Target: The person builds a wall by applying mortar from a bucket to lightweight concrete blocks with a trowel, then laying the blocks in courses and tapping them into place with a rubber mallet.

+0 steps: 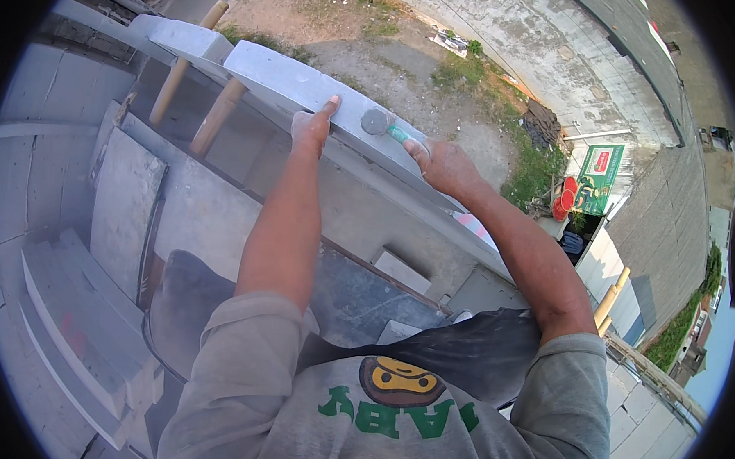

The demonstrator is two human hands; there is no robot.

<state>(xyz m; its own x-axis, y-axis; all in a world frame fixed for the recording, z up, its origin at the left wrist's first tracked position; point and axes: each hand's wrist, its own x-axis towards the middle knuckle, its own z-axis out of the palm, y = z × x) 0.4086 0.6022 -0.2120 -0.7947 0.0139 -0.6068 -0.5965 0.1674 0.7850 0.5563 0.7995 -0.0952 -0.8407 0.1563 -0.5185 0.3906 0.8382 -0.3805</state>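
A rubber mallet (375,121) with a dark grey round head and a green handle is held in my right hand (448,167). Its head lies over the top of a long, pale lightweight block (284,72) in the top course of a wall. My left hand (311,131) grips the near edge of that block, left of the mallet. One digit lies over the top, while the other fingers are partly hidden against the near face. Another pale block (179,37) sits further left in the same row.
Bamboo poles (218,116) slant up by the wall at left. Long pale blocks (76,323) are stacked at lower left, near grey boards (127,203). A small block (403,270) lies below the wall. Beyond the wall, the ground (423,76) lies far below, with a green banner (597,180).
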